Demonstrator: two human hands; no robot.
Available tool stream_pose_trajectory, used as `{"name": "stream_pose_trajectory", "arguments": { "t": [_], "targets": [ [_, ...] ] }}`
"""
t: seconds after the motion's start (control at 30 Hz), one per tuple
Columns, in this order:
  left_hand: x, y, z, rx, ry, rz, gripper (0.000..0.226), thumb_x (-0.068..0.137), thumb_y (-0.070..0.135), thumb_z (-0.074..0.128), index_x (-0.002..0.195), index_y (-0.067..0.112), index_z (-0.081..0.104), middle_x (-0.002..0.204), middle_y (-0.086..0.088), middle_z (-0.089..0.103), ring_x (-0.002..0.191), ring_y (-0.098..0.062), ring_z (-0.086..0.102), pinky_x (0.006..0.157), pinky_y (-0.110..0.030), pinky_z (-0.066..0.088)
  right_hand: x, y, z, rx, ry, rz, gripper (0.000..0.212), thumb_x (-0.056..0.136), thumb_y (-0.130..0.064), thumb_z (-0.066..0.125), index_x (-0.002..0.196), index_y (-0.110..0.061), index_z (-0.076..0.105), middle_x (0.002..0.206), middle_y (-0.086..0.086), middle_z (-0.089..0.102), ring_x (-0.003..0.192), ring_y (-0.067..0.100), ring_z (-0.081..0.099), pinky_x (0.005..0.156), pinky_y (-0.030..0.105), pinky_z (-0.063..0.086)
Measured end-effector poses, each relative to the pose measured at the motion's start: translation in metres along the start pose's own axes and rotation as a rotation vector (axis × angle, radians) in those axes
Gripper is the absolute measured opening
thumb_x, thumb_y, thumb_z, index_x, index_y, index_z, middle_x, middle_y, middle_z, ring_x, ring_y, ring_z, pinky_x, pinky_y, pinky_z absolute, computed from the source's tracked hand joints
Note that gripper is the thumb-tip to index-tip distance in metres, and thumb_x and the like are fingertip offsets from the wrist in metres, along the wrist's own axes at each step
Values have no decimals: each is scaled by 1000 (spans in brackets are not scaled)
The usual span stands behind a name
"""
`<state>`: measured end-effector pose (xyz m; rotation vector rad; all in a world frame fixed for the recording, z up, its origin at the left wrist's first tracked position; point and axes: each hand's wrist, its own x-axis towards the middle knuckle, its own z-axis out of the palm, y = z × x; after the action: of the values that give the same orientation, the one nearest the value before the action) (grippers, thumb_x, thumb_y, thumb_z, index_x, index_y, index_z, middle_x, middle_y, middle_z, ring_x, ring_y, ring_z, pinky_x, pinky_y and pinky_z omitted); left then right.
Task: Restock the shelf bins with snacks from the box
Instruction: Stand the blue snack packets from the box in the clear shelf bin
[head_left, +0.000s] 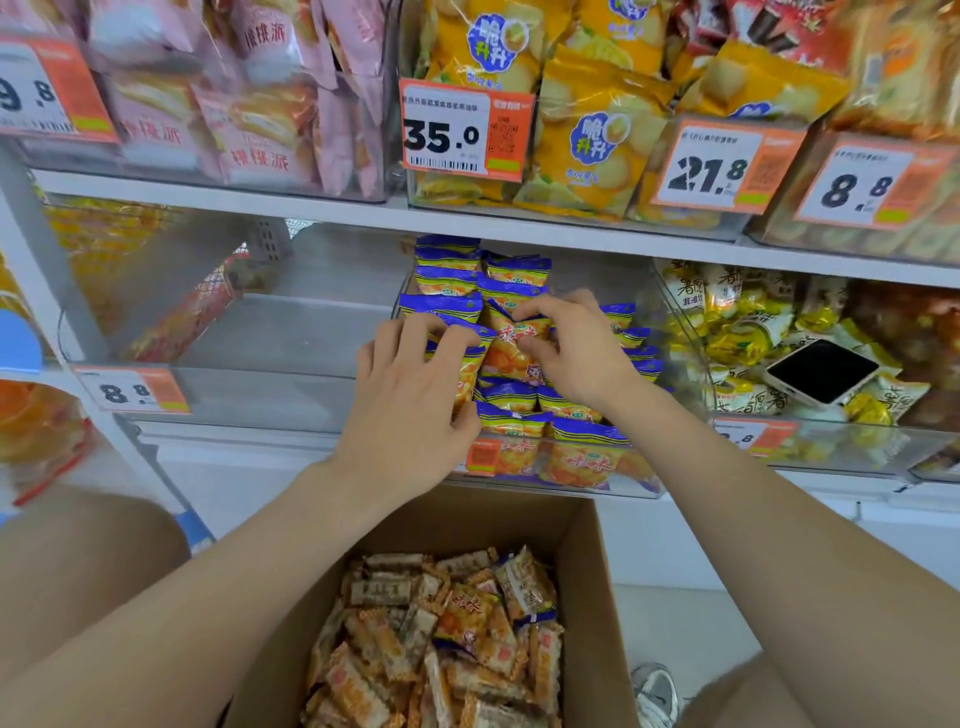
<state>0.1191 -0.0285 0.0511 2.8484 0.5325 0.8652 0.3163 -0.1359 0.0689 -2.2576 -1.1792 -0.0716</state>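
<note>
A clear shelf bin (597, 483) on the middle shelf holds several blue-and-orange snack packets (511, 400) in stacked rows. My left hand (410, 395) curls its fingers round packets on the bin's left side. My right hand (576, 348) pinches an orange packet (511, 353) in the middle of the pile. Below, an open cardboard box (587, 571) sits between my knees, filled with several small snack packets (447, 639), mostly orange-and-white, with one blue-and-orange packet on top.
To the left stands a nearly empty clear bin (249, 384) with an 8.8 price tag. To the right, a bin of yellow packets carries a phone (823, 371) on top. The upper shelf holds pink and yellow snack bags behind price tags.
</note>
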Motion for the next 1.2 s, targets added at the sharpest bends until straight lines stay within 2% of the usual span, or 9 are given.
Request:
{"name": "stream_pose_trajectory", "arguments": {
  "t": [0.07, 0.2, 0.37, 0.47, 0.6, 0.73, 0.97, 1.07, 1.2],
  "targets": [
    [0, 0, 0, -17, 8, -8, 58, 83, 32, 73, 136, 23, 52, 135, -5, 48, 125, -28, 41, 98, -45, 40, 0, -4, 1, 11, 41, 16, 34, 98, -14, 72, 130, -26, 69, 123, 0, 41, 100, 15, 52, 96, 18, 37],
    [-2, 3, -3, -41, 56, -27, 56, 83, 29, 72, 135, 20, 53, 136, -7, 48, 125, -29, 43, 97, -45, 42, -8, -7, 5, -33, 118, -46, 42, 98, -6, 68, 136, -23, 64, 134, 6, 44, 92, 20, 61, 96, 33, 51],
    [-16, 8, -9, -61, 209, 58, 38, 82, 20, 71, 118, 16, 59, 122, -8, 53, 112, -30, 49, 87, -41, 43, -23, -9, 5, -159, 101, -41, 70, 95, -19, 70, 157, -25, 37, 150, 14, 35, 106, 38, 63, 97, 46, 54],
    [-28, 13, -10, -114, 236, 177, 15, 85, 21, 66, 96, 16, 57, 100, -1, 54, 93, -20, 48, 77, -32, 40, -39, -17, -5, -176, 190, -82, 66, 91, -15, 70, 151, -20, 44, 146, 13, 42, 119, 34, 58, 95, 47, 55],
    [-53, 15, -1, -104, -24, 238, 21, 90, 43, 59, 80, 27, 50, 71, 13, 52, 65, -9, 48, 55, -26, 36, -72, -35, -22, -123, 191, -169, 29, 87, -11, 65, 115, -19, 66, 106, -1, 62, 93, 16, 62, 81, 37, 55],
    [-71, 7, 36, 35, -512, 164, 24, 95, 52, 50, 84, 30, 52, 84, 11, 58, 77, -14, 59, 62, -32, 49, -110, -48, -30, -43, -247, -196, 17, 86, -17, 61, 97, -28, 69, 71, -17, 61, 68, 2, 58, 65, 31, 53],
    [-97, -15, 131, -15, -1049, 15, 9, 100, 27, 58, 104, 24, 65, 105, 1, 67, 94, -19, 65, 83, -40, 59, -149, -26, 23, -445, -798, -218, 11, 95, -17, 52, 94, -19, 63, 84, 3, 58, 79, 27, 62, 68, 45, 58],
    [-122, -20, 176, -109, -1104, -107, 22, 100, 28, 57, 119, 19, 65, 111, -5, 70, 96, -25, 67, 86, -46, 60, -150, -22, 37, -502, -904, -212, 10, 98, -12, 51, 92, -16, 58, 82, 4, 51, 73, 27, 60, 58, 38, 51],
    [-163, -12, 222, -234, -1112, -246, 64, 99, 35, 63, 155, 14, 39, 149, -16, 52, 131, -36, 55, 104, -44, 51, -144, -13, 46, -485, -931, -211, 13, 98, -15, 52, 104, -17, 63, 87, 5, 55, 76, 28, 61, 57, 34, 46]
  ]
}}
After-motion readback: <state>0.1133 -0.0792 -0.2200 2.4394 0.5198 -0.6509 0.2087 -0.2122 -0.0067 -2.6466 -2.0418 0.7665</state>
